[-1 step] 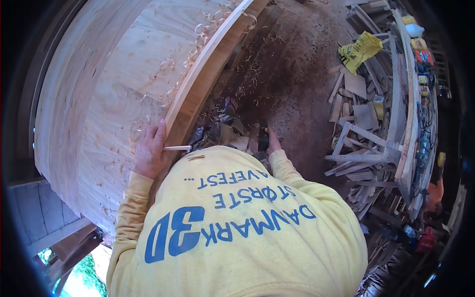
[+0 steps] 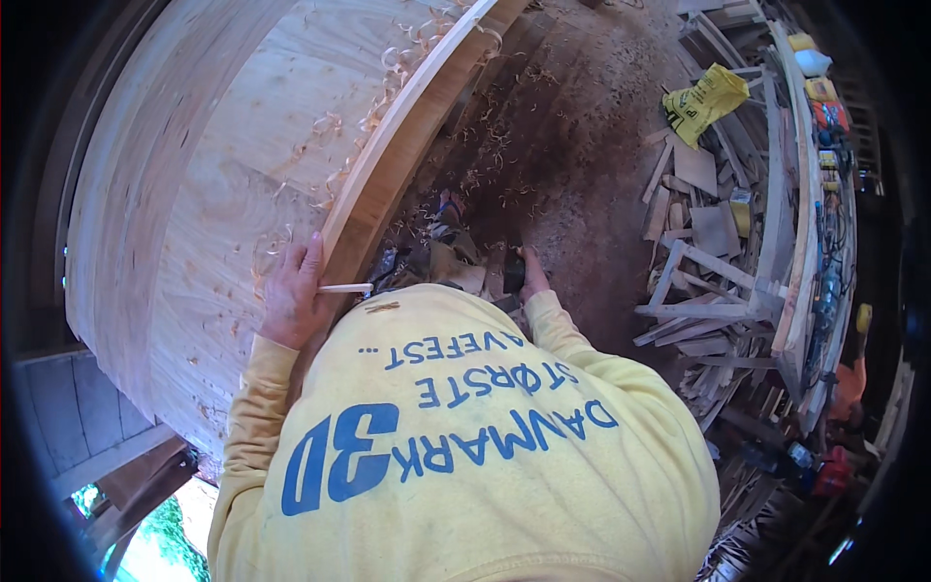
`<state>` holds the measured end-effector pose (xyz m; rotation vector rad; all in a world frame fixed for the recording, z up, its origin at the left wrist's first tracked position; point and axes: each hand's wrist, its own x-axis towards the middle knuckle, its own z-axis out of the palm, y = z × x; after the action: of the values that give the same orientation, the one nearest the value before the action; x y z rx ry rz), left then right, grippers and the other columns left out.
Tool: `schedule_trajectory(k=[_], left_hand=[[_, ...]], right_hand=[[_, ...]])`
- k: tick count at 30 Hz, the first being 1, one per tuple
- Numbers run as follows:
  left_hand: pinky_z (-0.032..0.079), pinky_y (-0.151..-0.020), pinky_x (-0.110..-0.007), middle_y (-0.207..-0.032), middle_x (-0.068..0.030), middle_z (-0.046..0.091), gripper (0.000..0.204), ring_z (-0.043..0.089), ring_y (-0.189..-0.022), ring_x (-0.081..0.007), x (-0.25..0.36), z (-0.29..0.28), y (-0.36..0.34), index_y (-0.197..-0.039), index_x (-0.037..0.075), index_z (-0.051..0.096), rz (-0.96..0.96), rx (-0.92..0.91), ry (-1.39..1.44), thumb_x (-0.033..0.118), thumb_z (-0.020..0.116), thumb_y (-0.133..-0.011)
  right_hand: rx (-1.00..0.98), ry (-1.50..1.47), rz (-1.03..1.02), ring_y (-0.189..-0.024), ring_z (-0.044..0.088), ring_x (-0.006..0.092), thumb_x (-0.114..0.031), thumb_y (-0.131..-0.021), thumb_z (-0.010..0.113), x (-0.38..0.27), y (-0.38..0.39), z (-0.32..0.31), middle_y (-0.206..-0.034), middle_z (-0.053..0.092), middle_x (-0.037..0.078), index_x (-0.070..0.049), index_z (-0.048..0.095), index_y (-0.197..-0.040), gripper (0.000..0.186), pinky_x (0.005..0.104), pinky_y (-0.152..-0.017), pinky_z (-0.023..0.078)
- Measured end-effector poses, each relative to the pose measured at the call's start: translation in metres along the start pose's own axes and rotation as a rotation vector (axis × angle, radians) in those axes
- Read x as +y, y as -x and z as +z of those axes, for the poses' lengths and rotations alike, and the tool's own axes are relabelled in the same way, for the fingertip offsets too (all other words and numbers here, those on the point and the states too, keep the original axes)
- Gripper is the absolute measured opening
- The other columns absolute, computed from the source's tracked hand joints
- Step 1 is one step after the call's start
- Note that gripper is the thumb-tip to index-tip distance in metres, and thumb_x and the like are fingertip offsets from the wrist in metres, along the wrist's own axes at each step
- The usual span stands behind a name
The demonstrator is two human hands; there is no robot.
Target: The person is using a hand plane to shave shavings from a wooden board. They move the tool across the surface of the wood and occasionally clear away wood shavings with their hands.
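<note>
My left hand (image 2: 295, 294) rests on the pale plywood panel (image 2: 218, 233) beside its curved wooden edge board (image 2: 393, 179). A thin white stick (image 2: 346, 288) sticks out to the right from between its fingers; the tip is greyish. Down at my right side, my right hand (image 2: 535, 275) has its fingers round a dark, block-like object (image 2: 513, 274). The kind of that object cannot be made out. Part of it and of the hand is hidden by my body in the yellow shirt.
Curled wood shavings (image 2: 386, 82) lie along the panel and on the brown floor (image 2: 601, 126). At the right are a heap of offcuts (image 2: 713, 228), a yellow bag (image 2: 706, 102) and a long bench (image 2: 810, 194) with tools. A person's arm (image 2: 850, 383) shows at the far right.
The dark object in my right hand has tilted and dropped slightly, showing less of its length. The white stick's tip has shifted a little left. My left hand stays on the panel.
</note>
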<state>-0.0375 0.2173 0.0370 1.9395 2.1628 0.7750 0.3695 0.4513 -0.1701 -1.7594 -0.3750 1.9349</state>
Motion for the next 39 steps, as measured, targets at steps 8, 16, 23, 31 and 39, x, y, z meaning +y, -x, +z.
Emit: schedule_trajectory(k=[8,16,23,31,39], left_hand=[[0.056,-0.082,-0.052,-0.114,-0.0221,0.063,0.079,0.064,-0.097,-0.0449,-0.002,-0.003,0.004,-0.156,-0.001,0.049,-0.029,-0.018,0.021,0.000,0.070,-0.080],[0.056,-0.083,-0.051,-0.113,-0.0225,0.064,0.078,0.066,-0.098,-0.0450,-0.005,-0.003,0.002,-0.153,-0.001,0.053,-0.031,-0.003,0.024,-0.002,0.069,-0.077],[0.056,-0.084,-0.051,-0.113,-0.0228,0.064,0.077,0.066,-0.099,-0.0450,-0.004,-0.006,-0.002,-0.152,-0.002,0.054,-0.013,0.014,0.036,-0.002,0.069,-0.077],[0.057,-0.085,-0.048,-0.120,-0.0241,0.064,0.082,0.068,-0.100,-0.0445,-0.010,-0.001,0.005,-0.156,0.003,0.053,-0.005,0.045,0.091,-0.006,0.066,-0.075],[0.057,-0.089,-0.049,-0.124,-0.0265,0.064,0.079,0.067,-0.102,-0.0464,-0.016,-0.007,0.004,-0.155,0.001,0.053,-0.070,0.017,0.068,-0.003,0.068,-0.078]], right_hand=[[-0.144,0.038,-0.053,-0.077,0.071,0.0201,-0.038,-0.093,0.076,-0.020,-0.002,0.031,-0.092,0.075,0.004,-0.013,0.072,-0.111,0.031,0.0368,-0.072,0.060],[-0.114,0.095,-0.054,-0.079,0.074,0.0233,-0.037,-0.095,0.074,-0.005,-0.010,0.022,-0.094,0.076,0.008,-0.010,0.072,-0.113,0.032,0.0391,-0.076,0.062],[-0.130,0.121,-0.021,-0.076,0.072,0.0239,-0.038,-0.096,0.072,0.003,-0.015,0.014,-0.091,0.075,0.007,-0.011,0.073,-0.106,0.028,0.0404,-0.076,0.062],[-0.160,0.125,0.082,-0.074,0.071,0.0240,-0.036,-0.094,0.072,-0.006,-0.014,0.024,-0.088,0.075,0.007,-0.012,0.072,-0.104,0.026,0.0398,-0.073,0.061],[-0.243,0.115,0.110,-0.072,0.071,0.0238,-0.038,-0.094,0.072,0.000,-0.032,0.020,-0.087,0.074,0.007,-0.012,0.072,-0.104,0.027,0.0395,-0.069,0.060]])
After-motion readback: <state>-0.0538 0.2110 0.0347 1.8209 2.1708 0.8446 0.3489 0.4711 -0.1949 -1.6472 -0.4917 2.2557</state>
